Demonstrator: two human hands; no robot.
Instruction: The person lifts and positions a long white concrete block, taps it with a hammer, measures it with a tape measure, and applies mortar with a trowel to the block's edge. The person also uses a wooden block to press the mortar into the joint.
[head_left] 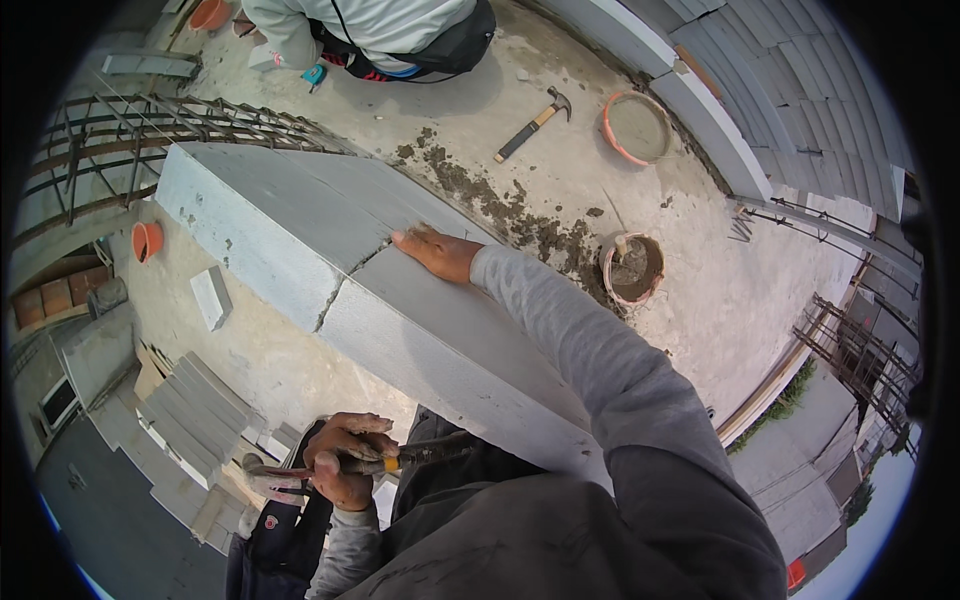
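My right hand [437, 252] lies on the top of a low wall of pale grey blocks [420, 345], just beside the joint [358, 268] between two blocks. Its fingers partly drop out of sight over the far side, and nothing shows in its grasp. Down at the lower left, close to my body, my left hand [345, 462] is closed round the handle of a hammer [395, 463]. The hammer's mud-smeared head [272, 478] points left, and its dark grip with a yellow band runs to the right.
Beyond the wall lie a second hammer [533, 124], spilled mortar [500, 205] and two mortar buckets [640, 128] [632, 268]. Another person [375, 35] crouches at the top. Steel rebar [100, 150] borders the wall's left end. A loose block [211, 298] and stacked panels [193, 412] sit at left.
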